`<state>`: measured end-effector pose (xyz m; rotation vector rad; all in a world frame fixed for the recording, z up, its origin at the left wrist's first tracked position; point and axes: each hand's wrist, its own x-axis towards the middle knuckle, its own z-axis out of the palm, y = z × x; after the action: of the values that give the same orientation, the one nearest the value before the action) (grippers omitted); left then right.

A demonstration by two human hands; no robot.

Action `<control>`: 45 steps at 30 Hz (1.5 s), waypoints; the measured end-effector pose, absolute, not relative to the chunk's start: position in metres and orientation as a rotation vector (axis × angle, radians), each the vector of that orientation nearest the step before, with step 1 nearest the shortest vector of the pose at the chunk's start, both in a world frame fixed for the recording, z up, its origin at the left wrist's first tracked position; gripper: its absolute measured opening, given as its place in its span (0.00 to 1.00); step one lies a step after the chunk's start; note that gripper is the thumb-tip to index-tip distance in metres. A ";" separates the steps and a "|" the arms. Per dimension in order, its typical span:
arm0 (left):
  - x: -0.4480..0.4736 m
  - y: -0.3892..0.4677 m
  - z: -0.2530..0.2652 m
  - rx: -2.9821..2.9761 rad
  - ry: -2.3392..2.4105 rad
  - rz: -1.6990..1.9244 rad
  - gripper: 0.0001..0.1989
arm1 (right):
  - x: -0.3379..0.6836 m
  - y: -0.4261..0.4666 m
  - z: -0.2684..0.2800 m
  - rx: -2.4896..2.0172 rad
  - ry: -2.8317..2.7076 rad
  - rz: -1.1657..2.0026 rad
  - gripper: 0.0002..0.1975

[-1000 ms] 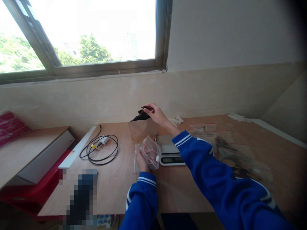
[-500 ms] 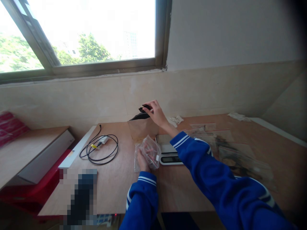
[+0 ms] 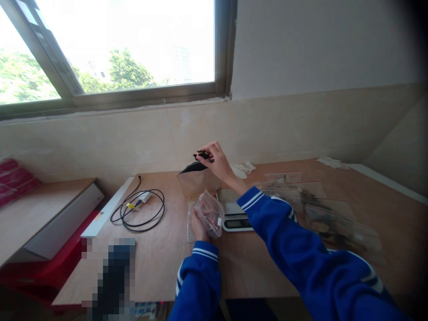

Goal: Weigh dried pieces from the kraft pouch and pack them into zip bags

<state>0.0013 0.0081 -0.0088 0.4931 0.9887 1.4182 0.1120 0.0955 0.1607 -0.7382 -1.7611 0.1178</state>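
Observation:
My left hand (image 3: 199, 226) is closed around a clear zip bag (image 3: 210, 213), its fingers partly hidden behind the plastic. Above an open brown paper bag (image 3: 197, 182) with a dark inside, my right hand (image 3: 216, 160) pinches some dark brown, dry-looking pieces (image 3: 201, 155); their exact kind is not clear. A white digital scale (image 3: 236, 223) lies just right of the zip bag, partly covered by my right forearm. Under my left hand, another clear plastic bag (image 3: 190, 223) rests on the table.
Several clear zip bags with dark dried contents (image 3: 337, 227) lie at the right. A coiled black cable (image 3: 162, 214) with a white adapter (image 3: 144, 196) is on the left. Crumpled white tissue (image 3: 246, 168) sits by the wall, and a pixelated dark object (image 3: 115, 272) is at the front left.
My right hand has dipped slightly toward the paper bag's mouth, still holding the dark pieces. The paper bag has shifted a little left; my left hand stays nearly in place.

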 end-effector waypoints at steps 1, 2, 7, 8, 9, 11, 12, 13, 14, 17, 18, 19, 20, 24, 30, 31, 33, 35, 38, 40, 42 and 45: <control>0.001 0.009 -0.009 0.485 0.988 1.415 0.28 | 0.111 0.095 0.160 -0.723 -1.739 0.124 0.13; 0.001 0.009 -0.010 0.479 0.989 1.413 0.28 | 0.110 0.095 0.159 -0.710 -1.722 0.127 0.13; 0.000 0.008 -0.010 0.482 0.986 1.419 0.27 | 0.109 0.096 0.152 -0.699 -1.752 0.078 0.11; 0.000 0.008 -0.011 0.480 0.984 1.422 0.27 | 0.110 0.096 0.151 -0.708 -1.784 0.056 0.11; 0.000 0.008 -0.011 0.478 0.983 1.422 0.27 | 0.111 0.097 0.150 -0.718 -1.823 0.033 0.11; 0.000 0.008 -0.012 0.479 0.982 1.422 0.27 | 0.112 0.098 0.149 -0.728 -1.914 -0.004 0.10; 0.000 0.009 -0.012 0.479 0.983 1.424 0.27 | 0.112 0.098 0.149 -0.729 -1.953 -0.017 0.10; 0.000 0.009 -0.012 0.476 0.984 1.427 0.27 | 0.112 0.099 0.148 -0.728 -1.983 -0.027 0.10; 0.000 0.009 -0.013 0.472 0.984 1.428 0.27 | 0.112 0.099 0.148 -0.727 -2.004 -0.035 0.09; -0.001 0.010 -0.014 0.470 0.986 1.417 0.28 | 0.112 0.100 0.148 -0.729 -2.027 -0.069 0.09; -0.001 0.010 -0.014 0.473 0.988 1.410 0.28 | 0.111 0.100 0.148 -0.731 -2.031 -0.086 0.09; -0.001 0.010 -0.014 0.472 0.991 1.406 0.28 | 0.111 0.100 0.147 -0.732 -2.032 -0.104 0.09; -0.001 0.010 -0.014 0.467 0.994 1.405 0.28 | 0.110 0.099 0.146 -0.732 -2.032 -0.120 0.10; -0.001 0.009 -0.012 0.452 0.998 1.406 0.27 | 0.105 0.096 0.142 -0.744 -2.031 -0.154 0.10; -0.001 0.009 -0.011 0.500 1.014 1.414 0.27 | 0.101 0.093 0.139 -0.748 -1.969 -0.089 0.15; -0.001 0.009 -0.011 0.497 1.012 1.413 0.27 | 0.101 0.093 0.139 -0.746 -1.937 -0.054 0.18; 0.000 0.009 -0.011 0.492 1.012 1.415 0.27 | 0.100 0.093 0.141 -0.738 -1.887 0.024 0.21; 0.000 0.009 -0.012 0.491 1.018 1.417 0.27 | 0.100 0.093 0.143 -0.709 -1.888 0.103 0.19; 0.000 0.009 -0.011 0.492 1.023 1.409 0.27 | 0.102 0.094 0.146 -0.651 -1.929 0.193 0.12; -0.001 0.009 -0.011 0.495 1.027 1.398 0.27 | 0.103 0.096 0.146 -0.640 -1.962 0.217 0.08; -0.001 0.009 -0.010 0.500 1.031 1.387 0.27 | 0.104 0.098 0.146 -0.648 -1.991 0.228 0.05; -0.001 0.009 -0.009 0.503 1.027 1.383 0.27 | 0.107 0.097 0.146 -0.667 -2.003 0.253 0.06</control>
<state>-0.0013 0.0091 -0.0089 0.5031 1.0271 1.3833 0.1066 0.0974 0.1461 -0.6669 -2.0026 0.2530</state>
